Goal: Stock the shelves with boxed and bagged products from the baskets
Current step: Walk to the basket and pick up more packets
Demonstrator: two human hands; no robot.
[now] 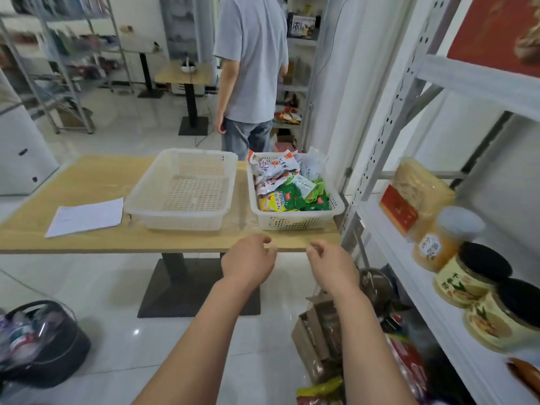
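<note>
Nearest: left hand [248, 260] and right hand [331, 266], side by side, fingers loosely curled, nothing held, at near edge of table [87, 182]. Beyond: empty basket [181, 222] left; bagged products [287, 194] in right basket [295, 222], beside shelf [400, 258] holding jars [467, 279].

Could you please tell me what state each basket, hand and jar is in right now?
Left basket: empty, on the table.
Right basket: full of snack bags.
Left hand: fingers loosely curled, holds nothing.
Right hand: fingers loosely curled, holds nothing.
Black-lidded jars: standing on the shelf, lids on.
White-lidded tub: standing, lid on.
</note>
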